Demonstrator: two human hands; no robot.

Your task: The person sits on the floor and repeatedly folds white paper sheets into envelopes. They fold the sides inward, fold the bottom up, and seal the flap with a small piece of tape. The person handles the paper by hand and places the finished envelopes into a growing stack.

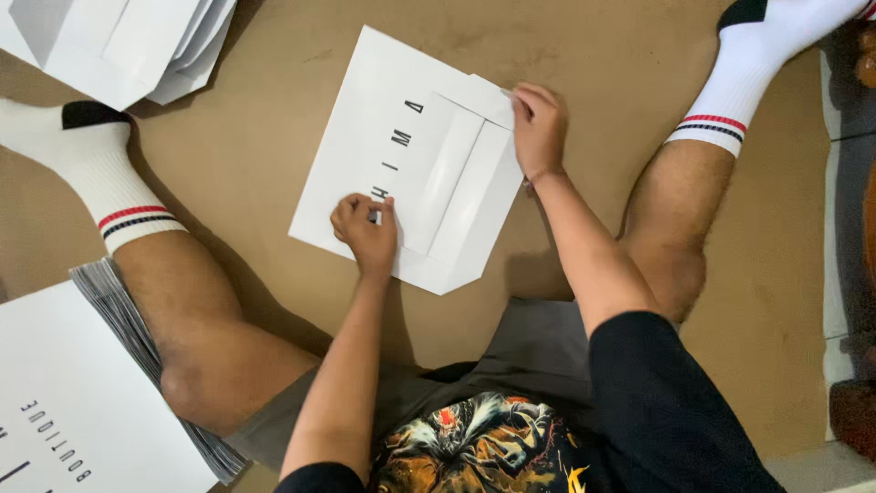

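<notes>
A flat white paper sheet with black printed letters and folded flaps (401, 155) lies on the brown floor between my spread legs. My left hand (367, 233) presses down on its near edge with curled fingers. My right hand (538, 123) pinches the folded flap at the sheet's far right corner. The flaps on the right side are folded over onto the sheet.
A thick stack of flat white printed sheets (82, 402) sits at the lower left beside my left knee. Another pile of folded white paper pieces (128, 41) lies at the top left. My white-socked feet (91, 160) reach outward. A tiled floor edge (844, 183) runs along the right.
</notes>
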